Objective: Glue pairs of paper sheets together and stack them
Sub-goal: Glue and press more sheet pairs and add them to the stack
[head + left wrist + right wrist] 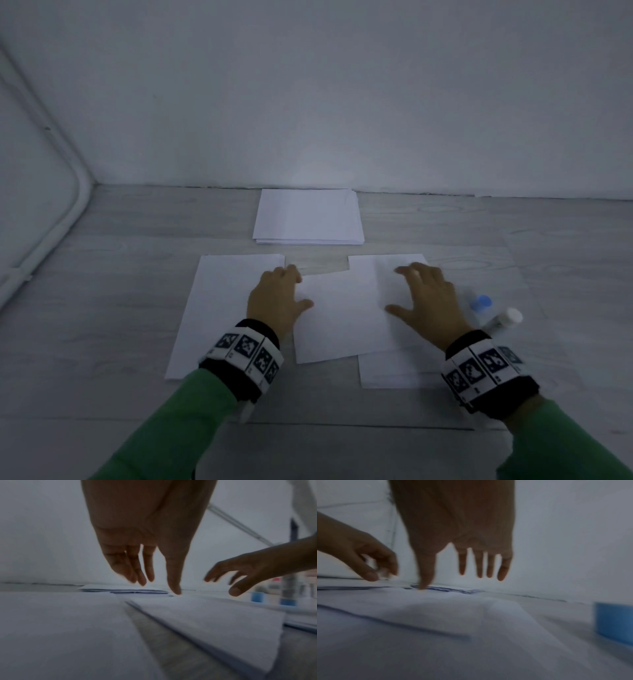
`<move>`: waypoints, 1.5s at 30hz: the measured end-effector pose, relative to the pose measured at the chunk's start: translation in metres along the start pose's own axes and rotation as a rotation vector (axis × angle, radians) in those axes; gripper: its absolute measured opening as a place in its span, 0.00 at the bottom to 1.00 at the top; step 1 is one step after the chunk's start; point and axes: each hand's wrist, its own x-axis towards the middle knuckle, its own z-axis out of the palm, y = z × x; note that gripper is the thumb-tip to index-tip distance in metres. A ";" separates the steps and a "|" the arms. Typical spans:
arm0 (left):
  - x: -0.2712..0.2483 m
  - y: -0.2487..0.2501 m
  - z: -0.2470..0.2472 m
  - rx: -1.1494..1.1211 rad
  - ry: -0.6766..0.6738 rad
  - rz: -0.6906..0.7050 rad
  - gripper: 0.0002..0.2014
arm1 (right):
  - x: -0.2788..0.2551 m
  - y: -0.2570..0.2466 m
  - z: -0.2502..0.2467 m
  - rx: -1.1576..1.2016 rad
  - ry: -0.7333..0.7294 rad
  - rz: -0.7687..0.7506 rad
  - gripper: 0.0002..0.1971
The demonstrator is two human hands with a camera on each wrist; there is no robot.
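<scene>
On the grey wood-grain floor (pixel 102 308), close to the white wall (pixel 308 85), a tilted sheet (pixel 337 318) of plain white paper lies between both hands, its right part overlapping a second white sheet (pixel 387 371) that shows beyond it at the far and near ends. The tilted sheet looks flat and unmarked, its near edge slanting up to the right. The left hand (pixel 275 298) hovers at its left edge with fingers loosely bent and close together, thumb held out to the side over the paper; in the left wrist view the thumb tip meets the sheet while the fingers stay just above it. The right hand (pixel 426 296) is spread over the overlap, fingers apart and straight; whether they press the paper I cannot tell. A third white sheet (pixel 222 315) lies flat to the left, partly under the left wrist. Farther back, against the wall, sits a slightly uneven stack of sheets (pixel 308 217). Just right of the right hand lie a blue cap (pixel 482 303) and a white glue stick (pixel 503 321).
</scene>
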 end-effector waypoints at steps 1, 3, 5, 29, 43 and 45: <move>-0.001 0.006 0.002 0.060 -0.046 0.114 0.29 | 0.000 -0.005 0.001 -0.015 -0.051 -0.116 0.40; 0.001 0.016 0.008 0.181 -0.243 0.304 0.43 | 0.002 -0.016 0.005 -0.052 -0.200 -0.301 0.46; 0.005 0.021 0.014 0.297 -0.443 0.357 0.54 | 0.007 -0.024 0.014 -0.130 -0.338 -0.382 0.50; 0.011 -0.002 0.027 0.372 -0.651 0.271 0.64 | 0.011 0.012 -0.001 0.536 0.197 0.283 0.22; 0.010 -0.003 0.028 0.359 -0.635 0.263 0.64 | 0.021 0.011 0.010 0.785 -0.119 0.615 0.12; 0.009 -0.002 0.027 0.344 -0.629 0.264 0.63 | 0.019 0.011 0.007 0.783 -0.098 0.571 0.05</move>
